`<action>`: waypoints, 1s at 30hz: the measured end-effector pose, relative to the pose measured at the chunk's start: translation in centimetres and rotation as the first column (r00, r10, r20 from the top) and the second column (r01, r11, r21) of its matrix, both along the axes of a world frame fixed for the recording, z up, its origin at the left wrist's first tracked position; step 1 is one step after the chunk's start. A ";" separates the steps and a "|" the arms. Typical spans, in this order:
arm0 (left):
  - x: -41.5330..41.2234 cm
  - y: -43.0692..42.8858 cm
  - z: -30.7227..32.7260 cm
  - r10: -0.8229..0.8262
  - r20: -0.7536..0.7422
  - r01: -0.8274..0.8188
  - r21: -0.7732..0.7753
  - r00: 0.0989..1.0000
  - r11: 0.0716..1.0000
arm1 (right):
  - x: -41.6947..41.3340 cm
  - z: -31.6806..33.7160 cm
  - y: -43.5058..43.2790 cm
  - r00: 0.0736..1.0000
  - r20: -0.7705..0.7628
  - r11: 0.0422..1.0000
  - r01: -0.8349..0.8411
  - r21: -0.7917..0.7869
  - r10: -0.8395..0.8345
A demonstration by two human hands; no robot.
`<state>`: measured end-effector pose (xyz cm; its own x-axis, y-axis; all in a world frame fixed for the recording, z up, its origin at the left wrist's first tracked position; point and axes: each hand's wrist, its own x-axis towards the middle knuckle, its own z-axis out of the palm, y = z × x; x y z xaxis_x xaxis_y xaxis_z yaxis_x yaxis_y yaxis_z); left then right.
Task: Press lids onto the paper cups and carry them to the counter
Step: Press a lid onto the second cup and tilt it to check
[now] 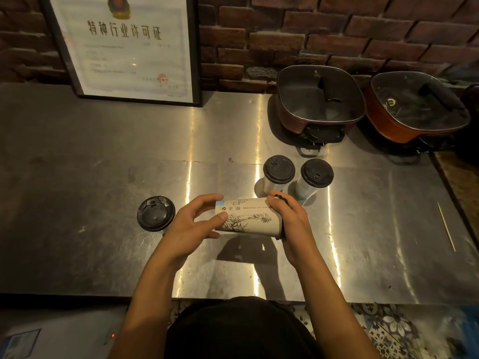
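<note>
I hold a white paper cup [250,216] with black line drawings sideways above the steel table [103,177], its base to the left. My left hand [197,220] grips the base end. My right hand [286,218] covers the mouth end, where a black lid [283,230] sits on the rim. Two upright cups stand just behind, each with a black lid: one [278,170] on the left, the other [316,173] on the right. A further black lid [156,213] lies to the left of my left hand; whether a cup is under it is hidden.
Two square electric pots with glass lids [320,99] [417,104] stand at the back right against the brick wall. A framed certificate [127,47] leans at the back left. A thin wooden skewer [445,226] lies at the right. The table's front edge is just before my body.
</note>
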<state>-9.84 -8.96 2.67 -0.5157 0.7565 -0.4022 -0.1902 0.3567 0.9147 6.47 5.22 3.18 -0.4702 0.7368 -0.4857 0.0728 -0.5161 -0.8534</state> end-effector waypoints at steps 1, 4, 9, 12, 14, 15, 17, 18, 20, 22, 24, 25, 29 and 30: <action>0.0 0.1 0.0 0.009 0.003 -0.009 -0.015 1.000 1.000 | 0.0 0.0 0.0 1.000 0.000 1.000 0.003 -0.005 -0.003; -0.1 0.2 0.0 0.031 0.014 -0.031 -0.028 0.999 0.999 | 0.0 0.0 0.0 1.000 0.003 1.000 -0.005 0.008 0.005; 0.0 0.0 0.1 -0.012 0.000 0.012 -0.012 1.000 1.000 | -0.1 0.2 0.1 1.000 0.000 1.000 -0.003 0.012 0.003; -0.1 0.3 0.3 0.009 0.036 -0.007 -0.067 0.999 0.998 | -0.2 0.2 0.0 1.000 -0.010 1.000 -0.011 0.017 0.011; -0.1 0.2 0.4 -0.016 0.006 0.016 -0.051 1.000 0.999 | -0.2 0.2 0.0 1.000 -0.007 1.000 -0.005 0.027 0.005; -0.1 0.1 0.5 -0.035 -0.017 0.034 -0.036 0.999 0.999 | -0.1 0.2 0.0 1.000 -0.005 1.000 0.001 0.027 -0.001; -0.1 0.1 0.5 -0.046 -0.038 0.044 -0.040 0.998 0.998 | -0.1 0.2 0.1 1.000 -0.006 1.000 0.008 0.021 -0.008; 0.0 0.3 0.7 -0.028 -0.026 0.026 -0.056 0.999 0.998 | -0.1 0.2 0.0 1.000 -0.006 1.000 0.009 0.021 -0.009; 0.0 0.5 0.6 -0.002 -0.017 0.001 -0.078 1.000 0.997 | -0.1 0.3 0.0 1.000 -0.014 1.000 0.010 0.028 -0.010; -0.1 0.3 0.5 -0.026 -0.037 0.024 -0.053 0.999 0.998 | -0.1 0.3 0.1 1.000 -0.009 0.999 0.010 0.039 -0.010; -0.2 0.1 0.4 -0.045 -0.032 0.044 -0.020 0.998 0.999 | 0.0 0.1 0.2 1.000 0.001 0.999 0.011 0.035 -0.011; -0.2 0.1 0.5 -0.038 -0.027 0.038 -0.019 0.999 0.999 | 0.0 0.0 0.3 1.000 0.002 0.999 0.014 0.029 -0.014; -0.1 0.5 0.8 0.021 -0.012 -0.022 -0.088 1.000 0.996 | -0.1 -0.1 0.2 1.000 -0.008 0.999 0.012 0.034 -0.012; -0.1 0.4 0.7 0.009 -0.011 -0.010 -0.076 1.000 0.997 | 0.0 -0.1 0.2 1.000 -0.011 0.999 0.014 0.033 -0.014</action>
